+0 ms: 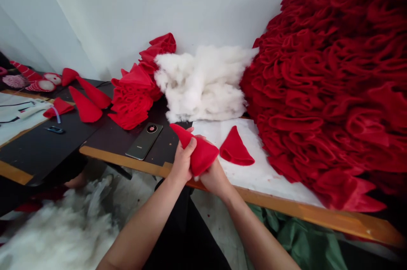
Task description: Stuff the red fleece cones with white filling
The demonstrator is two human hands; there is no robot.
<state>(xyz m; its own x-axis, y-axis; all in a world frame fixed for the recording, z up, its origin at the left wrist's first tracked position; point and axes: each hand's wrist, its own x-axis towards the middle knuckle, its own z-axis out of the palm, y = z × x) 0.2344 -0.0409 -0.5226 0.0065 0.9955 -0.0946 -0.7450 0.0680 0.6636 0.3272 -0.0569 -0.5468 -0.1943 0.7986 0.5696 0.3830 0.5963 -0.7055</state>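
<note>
My left hand (182,160) is wrapped round a red felt cone (197,149) at the table's front edge, fingers closed over its middle. My right hand (213,176) grips the same cone from below, at its wide open end; its fingers are mostly hidden behind the felt. The cone's tip points up and left. An empty flat red cone (235,149) lies on white paper (270,172) just right of my hands. A heap of white stuffing (203,83) sits behind them against the wall.
A huge pile of empty red cones (327,79) fills the right side. A smaller stack of red cones (133,96) and a phone (144,140) lie left of the stuffing. Stuffed cones (87,102) rest on the black table; more stuffing (63,232) lies on the floor.
</note>
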